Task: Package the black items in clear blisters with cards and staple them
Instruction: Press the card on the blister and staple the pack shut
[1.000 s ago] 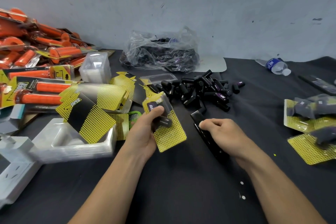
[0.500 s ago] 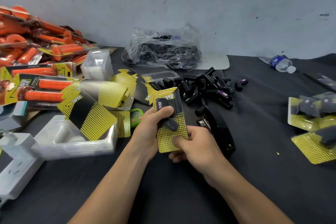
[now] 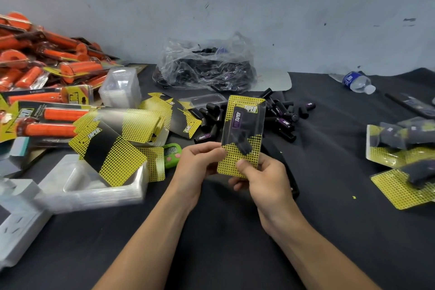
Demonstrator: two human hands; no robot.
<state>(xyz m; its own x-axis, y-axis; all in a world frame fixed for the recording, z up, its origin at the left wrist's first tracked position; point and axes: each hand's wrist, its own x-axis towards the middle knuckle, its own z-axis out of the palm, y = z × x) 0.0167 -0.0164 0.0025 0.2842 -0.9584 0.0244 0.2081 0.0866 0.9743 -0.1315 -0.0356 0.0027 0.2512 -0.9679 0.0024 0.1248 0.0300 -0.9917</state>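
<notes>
Both my grips are closed on one pack (image 3: 242, 134). The left grip (image 3: 200, 160) pinches its lower left edge. The right grip (image 3: 266, 179) pinches its bottom, thumb on the front and fingers behind. I hold it upright over the middle of the bench (image 3: 329, 231), clear of the surface. Through its clear front a black item (image 3: 240, 142) with a purple label shows against the yellow-and-black card.

The pack covers part of the loose black items (image 3: 284, 117) piled behind it, toward the far edge. Beyond them a crumpled clear bag (image 3: 207, 68) holds more dark pieces, too tangled to tell apart. My right grip hides most of the stapler (image 3: 292, 179), which is black on the black bench and hard to trace.

Just left of my left grip sits a green timer (image 3: 173, 155), half under loose cards (image 3: 113, 148). One card rests on a stack of blisters (image 3: 94, 190), which is blurred. Orange packs (image 3: 47, 66) heap in the far left corner, cut off by the frame, as is the power strip (image 3: 18, 219) at the left edge. Finished packs (image 3: 400, 148) lie blurred at the right edge. A bottle (image 3: 357, 81) lies on its side near the far edge.
</notes>
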